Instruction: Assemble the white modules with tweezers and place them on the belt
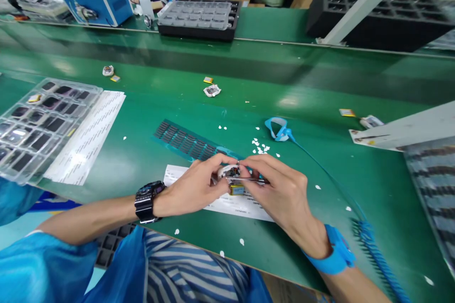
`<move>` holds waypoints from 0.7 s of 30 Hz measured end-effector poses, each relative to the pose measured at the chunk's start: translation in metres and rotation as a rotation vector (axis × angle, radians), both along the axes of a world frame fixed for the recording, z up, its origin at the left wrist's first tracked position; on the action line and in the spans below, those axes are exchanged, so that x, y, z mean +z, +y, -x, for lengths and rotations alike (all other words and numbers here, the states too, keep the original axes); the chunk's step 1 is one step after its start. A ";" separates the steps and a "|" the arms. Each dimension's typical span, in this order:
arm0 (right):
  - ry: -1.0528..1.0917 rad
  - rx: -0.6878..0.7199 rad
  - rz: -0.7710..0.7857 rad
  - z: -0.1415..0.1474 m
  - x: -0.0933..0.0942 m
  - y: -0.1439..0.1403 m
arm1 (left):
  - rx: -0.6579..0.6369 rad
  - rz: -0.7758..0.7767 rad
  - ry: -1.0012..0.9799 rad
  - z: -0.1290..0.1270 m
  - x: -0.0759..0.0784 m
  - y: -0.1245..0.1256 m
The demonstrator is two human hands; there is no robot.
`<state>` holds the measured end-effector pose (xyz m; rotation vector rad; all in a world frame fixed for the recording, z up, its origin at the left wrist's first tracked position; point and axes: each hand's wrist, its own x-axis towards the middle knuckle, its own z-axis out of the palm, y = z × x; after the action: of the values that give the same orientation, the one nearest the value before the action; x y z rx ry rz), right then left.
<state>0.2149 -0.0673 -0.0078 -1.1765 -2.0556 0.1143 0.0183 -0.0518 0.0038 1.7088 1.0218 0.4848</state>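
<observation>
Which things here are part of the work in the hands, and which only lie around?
In hand:
left hand and right hand on the small white device
tweezers
yellow part
white sheet under them

Lying about:
clear tray
spare blue strap
white device farther back
blue machine

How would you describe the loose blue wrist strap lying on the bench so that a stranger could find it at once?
Start at the green bench and find the person's right hand near its front edge. Just beyond that hand, past a scatter of white scraps, lies the loose blue wrist strap, an open loop. Unlike the blue band on the right wrist, nobody wears it.
</observation>
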 end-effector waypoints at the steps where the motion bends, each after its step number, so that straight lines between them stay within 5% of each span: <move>1: -0.002 -0.008 0.005 0.001 0.000 -0.001 | -0.011 -0.031 0.018 0.000 0.001 -0.001; 7: -0.027 -0.084 0.056 0.004 -0.002 -0.001 | -0.032 -0.038 0.046 0.000 0.001 -0.001; 16: -0.097 -0.288 0.033 -0.042 -0.005 0.026 | 0.067 0.288 -0.205 -0.002 -0.009 0.009; 21: -0.022 -0.233 0.021 -0.042 0.003 0.022 | 0.116 0.463 -0.284 -0.003 -0.003 0.016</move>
<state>0.2568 -0.0454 -0.0046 -1.4259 -1.9245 0.0108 0.0214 -0.0360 0.0009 1.1395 0.9402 0.5030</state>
